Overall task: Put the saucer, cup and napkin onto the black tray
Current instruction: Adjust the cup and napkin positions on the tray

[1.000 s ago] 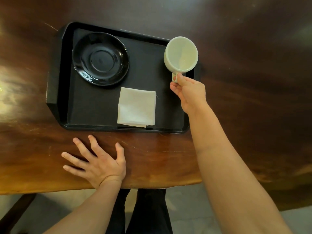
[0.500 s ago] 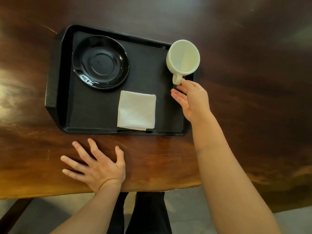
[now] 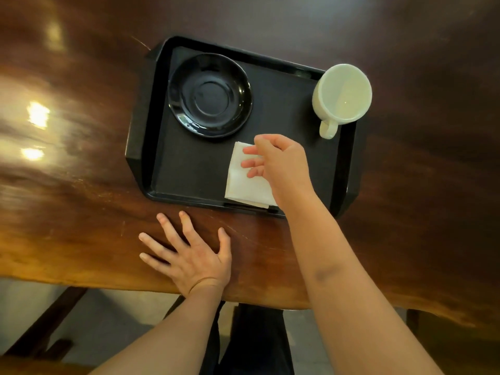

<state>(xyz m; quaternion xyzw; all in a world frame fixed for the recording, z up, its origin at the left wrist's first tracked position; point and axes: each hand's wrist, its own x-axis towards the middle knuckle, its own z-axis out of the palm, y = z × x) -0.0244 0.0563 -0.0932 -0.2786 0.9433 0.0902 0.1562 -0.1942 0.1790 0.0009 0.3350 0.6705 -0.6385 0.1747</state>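
Though on tray, napkin (image 3: 244, 182) under fingers (image 3: 250, 165)

A glossy brown wooden table (image 3: 81, 185) fills most of the view (bright light spots glare on its left side). Below its near edge lies a pale floor (image 3: 116, 315).

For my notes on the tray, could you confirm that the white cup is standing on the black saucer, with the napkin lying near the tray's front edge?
Not quite: the cup is not on the saucer. It stands apart from it, in the tray's far right corner, and the saucer is bare. The head view shows this. The napkin does lie near the front edge, partly under the right hand.
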